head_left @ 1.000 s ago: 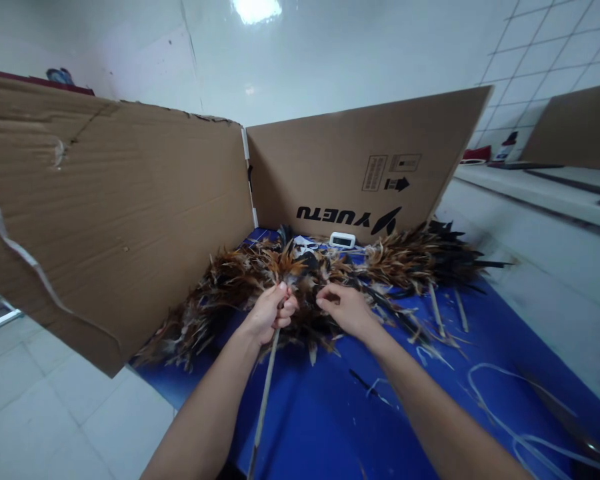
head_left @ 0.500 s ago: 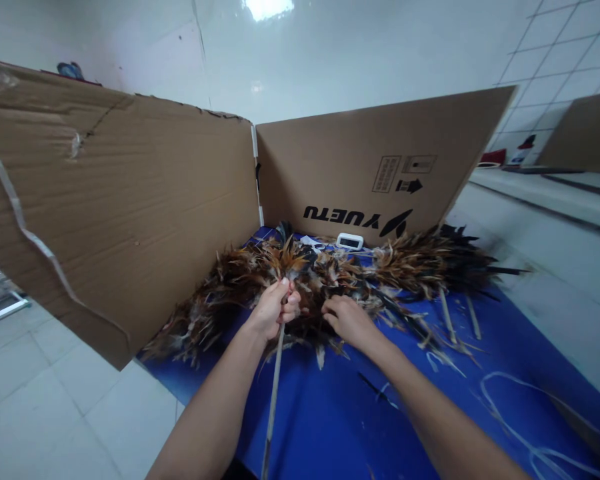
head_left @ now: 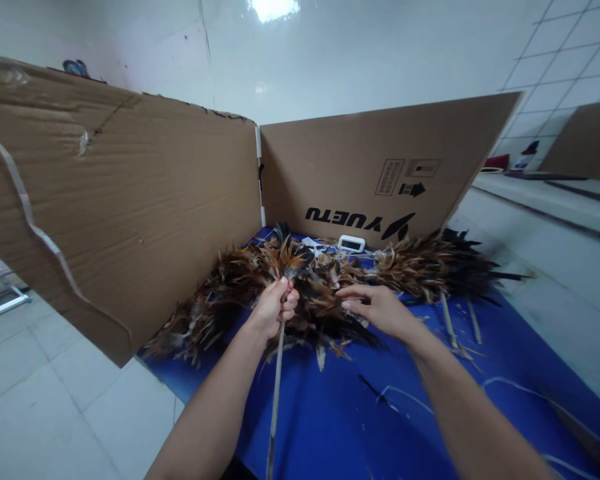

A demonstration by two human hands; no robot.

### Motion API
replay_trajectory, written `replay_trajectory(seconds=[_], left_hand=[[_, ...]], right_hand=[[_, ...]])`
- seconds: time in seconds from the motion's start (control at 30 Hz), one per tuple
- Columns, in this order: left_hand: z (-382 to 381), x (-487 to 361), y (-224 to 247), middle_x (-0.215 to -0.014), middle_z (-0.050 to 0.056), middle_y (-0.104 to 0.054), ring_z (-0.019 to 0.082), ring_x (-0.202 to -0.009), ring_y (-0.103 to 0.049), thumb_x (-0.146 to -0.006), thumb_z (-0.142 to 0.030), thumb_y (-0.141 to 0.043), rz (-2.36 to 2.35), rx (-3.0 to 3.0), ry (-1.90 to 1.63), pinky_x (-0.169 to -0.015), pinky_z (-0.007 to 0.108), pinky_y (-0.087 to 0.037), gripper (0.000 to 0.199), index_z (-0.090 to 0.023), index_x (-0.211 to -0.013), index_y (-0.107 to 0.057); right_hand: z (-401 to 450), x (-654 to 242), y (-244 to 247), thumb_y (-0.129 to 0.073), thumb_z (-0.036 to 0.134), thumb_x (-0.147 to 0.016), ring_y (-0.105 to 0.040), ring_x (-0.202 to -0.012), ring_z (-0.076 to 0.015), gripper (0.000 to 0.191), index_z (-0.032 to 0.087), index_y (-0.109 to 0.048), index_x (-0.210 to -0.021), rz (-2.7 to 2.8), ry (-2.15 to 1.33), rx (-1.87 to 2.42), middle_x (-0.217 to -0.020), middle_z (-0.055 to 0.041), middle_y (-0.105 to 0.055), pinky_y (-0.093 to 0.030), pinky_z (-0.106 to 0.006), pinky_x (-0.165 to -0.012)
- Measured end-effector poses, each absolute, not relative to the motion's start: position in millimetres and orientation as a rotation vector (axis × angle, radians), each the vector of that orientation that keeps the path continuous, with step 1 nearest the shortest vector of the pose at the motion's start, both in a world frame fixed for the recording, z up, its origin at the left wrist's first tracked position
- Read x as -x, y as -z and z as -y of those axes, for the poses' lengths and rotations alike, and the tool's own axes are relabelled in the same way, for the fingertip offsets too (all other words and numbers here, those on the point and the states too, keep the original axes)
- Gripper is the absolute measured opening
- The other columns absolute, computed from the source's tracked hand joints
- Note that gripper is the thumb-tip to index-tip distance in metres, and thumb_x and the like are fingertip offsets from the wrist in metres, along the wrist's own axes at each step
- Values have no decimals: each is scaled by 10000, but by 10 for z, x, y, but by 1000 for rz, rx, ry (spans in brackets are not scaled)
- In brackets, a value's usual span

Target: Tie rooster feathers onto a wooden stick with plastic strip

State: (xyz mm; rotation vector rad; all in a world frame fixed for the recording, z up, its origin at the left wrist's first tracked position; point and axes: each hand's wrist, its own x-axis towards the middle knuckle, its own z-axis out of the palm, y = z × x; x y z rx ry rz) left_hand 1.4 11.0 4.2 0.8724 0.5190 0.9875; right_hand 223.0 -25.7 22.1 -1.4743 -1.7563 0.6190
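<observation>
My left hand (head_left: pixel 276 308) is closed around a thin pale stick (head_left: pixel 276 400), whose lower end slants down toward me. Brown and black feathers (head_left: pixel 290 257) fan out at the top of the stick, just above the fist. My right hand (head_left: pixel 380 310) hovers at the right of this tuft, over the loose feathers (head_left: pixel 325 327), with thumb and forefinger apart and nothing seen between them. Its other fingers are partly hidden. A white string (head_left: pixel 410 397) runs over the blue table surface (head_left: pixel 340 413) and passes behind my right forearm.
Cardboard panels stand at the left (head_left: pixel 180 180) and at the back (head_left: pixel 340 167). A white device with a dark screen (head_left: pixel 351 243) lies by the back panel. More feathers (head_left: pixel 430 263) and bare sticks (head_left: pixel 449 320) lie to the right. A ledge (head_left: pixel 540 190) holds a bottle (head_left: pixel 527 157).
My right hand has moved right, away from my left fist, and its fingers have spread. The white string has shifted on the table. My left hand keeps its hold on the stick.
</observation>
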Motion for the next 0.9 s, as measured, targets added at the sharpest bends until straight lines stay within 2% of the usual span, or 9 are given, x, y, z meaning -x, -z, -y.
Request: replay_trajectory(seconds=[0.1, 0.23, 0.37, 0.5, 0.63, 0.7, 0.9], left_hand=[[-102, -18, -48, -561, -72, -378, 0, -363, -169, -749, -428, -599, -524, -871, -997, -318, 117, -74, 314, -177, -792, -415], [-79, -44, -49, -555, -73, -382, -2, -364, -168, -736, -444, -609, -549, -878, -993, -322, 112, -83, 337, -175, -788, -414], [-52, -91, -1, -553, -71, -383, -1, -366, -181, -732, -462, -605, -562, -885, -971, -324, 113, -84, 350, -170, -790, -422], [-31, -129, 44, -557, -68, -390, 1, -366, -171, -731, -489, -594, -567, -908, -956, -325, 122, -75, 366, -168, -802, -434], [8, -148, 14, -558, -67, -399, 2, -367, -165, -727, -513, -585, -608, -949, -968, -329, 131, -72, 384, -171, -796, -425], [38, -158, -15, -558, -69, -398, 3, -366, -171, -724, -522, -583, -636, -959, -961, -333, 134, -74, 392, -174, -796, -417], [141, -221, -35, -572, -70, -383, 3, -361, -163, -778, -507, -508, -655, -1037, -948, -330, 144, -79, 345, -188, -752, -377]], right_hand=[[304, -2277, -327, -668, 347, -641, -588, -676, -192, 221, 213, -718, -809, 1632, -733, 1457, -719, -20, -688, -430, -320, -659], [365, -2274, -388, -701, 436, -631, -552, -559, -141, 330, 156, -684, -805, 1393, -1029, 1337, -604, -24, -640, -419, -269, -541], [408, -2208, -412, -769, 365, -582, -553, -526, -102, 287, 170, -596, -701, 1174, -1275, 1193, -598, -6, -630, -403, -210, -483], [429, -2141, -439, -799, 304, -543, -596, -567, -115, 318, 176, -558, -708, 1129, -1368, 1099, -644, -4, -638, -450, -215, -514], [420, -2120, -424, -789, 287, -562, -646, -712, -154, 424, 198, -590, -925, 1125, -1352, 1066, -766, -4, -637, -509, -252, -612], [413, -2118, -406, -779, 296, -577, -650, -721, -161, 459, 196, -587, -982, 1129, -1337, 1089, -770, -10, -641, -518, -271, -648], [412, -2095, -388, -739, 348, -635, -628, -656, -142, 272, 167, -589, -773, 1189, -1371, 1108, -683, -24, -653, -503, -258, -649]])
